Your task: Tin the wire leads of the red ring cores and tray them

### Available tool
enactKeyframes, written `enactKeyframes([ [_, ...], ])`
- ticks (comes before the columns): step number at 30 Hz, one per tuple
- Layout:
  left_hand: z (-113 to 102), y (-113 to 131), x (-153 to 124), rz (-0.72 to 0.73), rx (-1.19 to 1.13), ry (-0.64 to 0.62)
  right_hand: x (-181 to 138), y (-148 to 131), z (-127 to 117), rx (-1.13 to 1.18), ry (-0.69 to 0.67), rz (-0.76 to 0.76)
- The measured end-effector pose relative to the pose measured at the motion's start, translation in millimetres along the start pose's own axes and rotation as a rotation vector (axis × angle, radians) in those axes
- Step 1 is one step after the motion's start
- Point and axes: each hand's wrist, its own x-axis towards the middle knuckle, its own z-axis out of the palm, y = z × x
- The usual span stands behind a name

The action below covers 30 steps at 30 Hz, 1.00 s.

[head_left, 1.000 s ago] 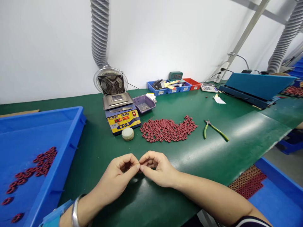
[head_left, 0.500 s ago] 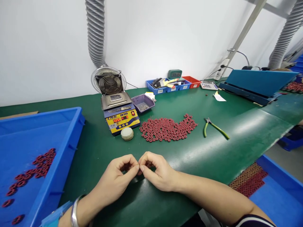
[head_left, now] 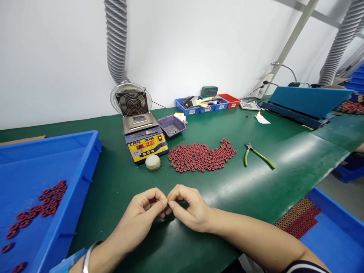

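My left hand (head_left: 143, 216) and my right hand (head_left: 190, 208) meet fingertip to fingertip over the near part of the green table (head_left: 119, 197). Each is closed in a pinch of thumb and forefinger. Whatever lies between the fingertips is hidden or too small to make out. Beyond them a flat heap of small red toothed rings (head_left: 201, 157) is spread on the table. A round pale-lidded tin (head_left: 152, 162) stands left of the heap, against a yellow-and-blue solder pot (head_left: 146, 146) with a lit red display.
Green-handled cutters (head_left: 258, 155) lie right of the heap. A purple tray (head_left: 182, 127) sits beside the solder pot. Blue bins (head_left: 192, 111) line the wall. A big blue tray (head_left: 95, 151) with red rings is at left; another blue tray (head_left: 335, 242) stands low at right.
My hands stay pinched together in nearly the same place, with the fingers shifting slightly. The view has tilted a little, and the solder pot's display digits have changed.
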Motion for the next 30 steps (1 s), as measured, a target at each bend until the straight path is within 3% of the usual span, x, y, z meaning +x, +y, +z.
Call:
enactKeyframes([
  [3,0.4,0.4,0.4,0.03,0.01,0.004,1.9,1.5,4.2,0.286,0.026,0.197],
  [6,-1.9,0.7,0.6,0.07,0.08,0.062,2.7,3.7,7.2,0.425,0.033,0.325],
  [11,-17.6,1.9,1.4,0.187,0.08,0.362,1.4,3.8,8.3,0.475,0.073,0.366],
  [13,-21.8,2.4,1.9,0.151,0.041,0.284,1.0,2.1,7.9,0.484,0.077,0.362],
  [16,-18.5,3.3,2.0,0.021,-0.005,-0.005,1.0,-0.7,7.2,0.508,0.059,0.361],
  [18,-13.1,4.4,1.8,-0.002,-0.017,-0.087,1.2,-1.4,7.0,0.534,0.038,0.367],
  [21,-11.2,6.1,1.8,0.083,0.009,-0.046,1.5,-0.1,7.3,0.58,0.014,0.406],
  [25,-24.6,5.6,3.5,0.195,-0.025,0.228,3.0,2.9,7.1,0.649,0.007,0.468],
  [27,-30.7,4.8,5.2,0.146,-0.086,0.319,4.2,3.3,6.4,0.671,0.012,0.489],
  [30,-30.4,6.0,6.3,-0.049,-0.136,0.171,5.7,2.9,5.4,0.693,0.02,0.498],
])
